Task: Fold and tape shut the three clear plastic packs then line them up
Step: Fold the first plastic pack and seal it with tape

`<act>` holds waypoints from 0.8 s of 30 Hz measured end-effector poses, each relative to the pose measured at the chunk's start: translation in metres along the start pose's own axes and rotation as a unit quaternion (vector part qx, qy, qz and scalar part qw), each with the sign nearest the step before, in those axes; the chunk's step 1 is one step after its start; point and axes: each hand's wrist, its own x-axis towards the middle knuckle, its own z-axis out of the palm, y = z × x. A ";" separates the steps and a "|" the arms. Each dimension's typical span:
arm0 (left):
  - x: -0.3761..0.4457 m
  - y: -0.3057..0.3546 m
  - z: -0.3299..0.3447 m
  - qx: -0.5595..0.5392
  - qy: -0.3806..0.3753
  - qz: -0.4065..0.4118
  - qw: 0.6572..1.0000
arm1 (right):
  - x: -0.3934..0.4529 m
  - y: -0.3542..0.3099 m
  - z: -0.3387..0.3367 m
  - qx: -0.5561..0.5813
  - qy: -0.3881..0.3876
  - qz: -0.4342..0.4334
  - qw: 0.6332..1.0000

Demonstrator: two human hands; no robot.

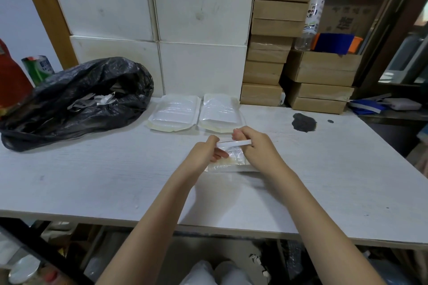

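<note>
Midway down the frame, just right of centre, a person's left hand [205, 154] and right hand [256, 148] work over a clear plastic pack [228, 163] lying flat on a white table [92, 180]. Both hands pinch the ends of a thin white strip [234, 143], stretched level between them just above the pack's far edge; the left fingers also rest on the pack. Two more packs, the left pack [173, 112] and the right pack [220, 112], lie side by side farther back, near the white wall panels [201, 18]. At left, an open black rubbish bag [76, 99] holds paper strips. Stacked cardboard boxes [268, 53] and a clear bottle [311, 14] fill the upper right.
</note>
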 end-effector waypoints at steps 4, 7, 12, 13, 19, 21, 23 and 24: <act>0.001 0.000 -0.006 -0.035 0.018 -0.001 0.999 | -0.002 -0.001 0.001 -0.024 0.116 -0.044 0.992; -0.003 -0.007 -0.011 -0.017 0.011 0.018 1.000 | -0.001 -0.007 0.000 -0.132 0.147 -0.074 0.978; -0.012 -0.010 -0.014 0.009 -0.032 0.031 0.999 | 0.005 -0.013 0.003 -0.192 0.213 -0.063 0.956; -0.015 -0.009 -0.014 0.010 -0.037 0.032 0.999 | 0.007 -0.012 0.005 -0.203 0.226 -0.062 0.951; -0.020 -0.013 -0.016 0.007 -0.056 0.042 0.998 | 0.008 -0.014 0.015 -0.239 0.276 -0.041 0.930; -0.020 -0.014 -0.015 0.013 -0.055 0.043 0.998 | 0.007 -0.016 0.015 -0.245 0.253 -0.028 0.935; -0.018 -0.015 -0.014 0.011 -0.044 0.037 0.998 | 0.008 -0.018 0.013 -0.254 0.233 -0.009 0.939; -0.017 -0.015 -0.014 0.015 -0.040 0.034 0.999 | 0.008 -0.019 0.012 -0.258 0.223 0.005 0.940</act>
